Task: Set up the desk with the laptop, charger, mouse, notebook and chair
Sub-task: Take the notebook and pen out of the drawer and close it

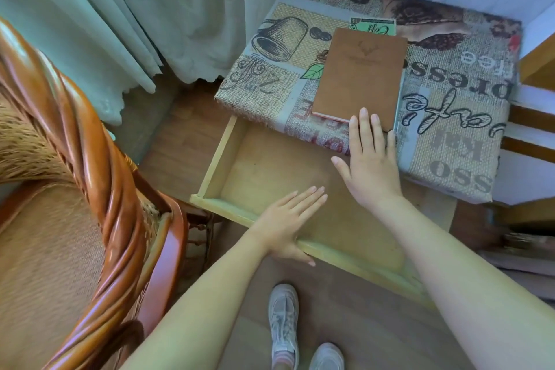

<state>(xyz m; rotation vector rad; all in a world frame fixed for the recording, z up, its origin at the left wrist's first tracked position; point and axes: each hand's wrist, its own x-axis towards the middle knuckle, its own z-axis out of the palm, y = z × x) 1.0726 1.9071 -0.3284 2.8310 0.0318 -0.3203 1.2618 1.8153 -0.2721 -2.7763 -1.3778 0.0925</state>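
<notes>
As the view ran from the wearer's feet outward, the nearest items were two pale grey sneakers [283, 326] on a wood-plank floor [345, 324], at 6 o'clock.

Left hand [289, 221]: at the centre of the view, flat and fully spread, fingers together, palm on the front rail of the drawer, thumb hooked over the rail's near face. It grasped nothing.

Drawer [210, 159]: pale wood, pulled well out from under the desk, its brown board bottom bare where visible.

Right hand [368, 165]: just at 1 o'clock from the left hand, open and flat, thumb spread wide toward 9 o'clock. Its fingertips lay on the near edge of the notebook; the palm hung over the desk edge and the drawer. No grip was closed on anything.

Notebook [360, 75]: tan-brown soft cover, matte, a faint embossed antler mark and small lettering near its far end, a thin reddish line and pale page edges showing along the near side. It lay shut and flat on the desk, at 1 o'clock, turned slightly off square.

Desk [450, 135]: top covered in a burlap-look cloth printed with coffee motifs and words such as "CAFE".

Chair [99, 177]: at 9 o'clock, glossy reddish twisted-wood frame with woven cane panels, standing beside the drawer.

Curtains [135, 9]: pale, hanging at 11 to 12 o'clock, farthest off.
</notes>
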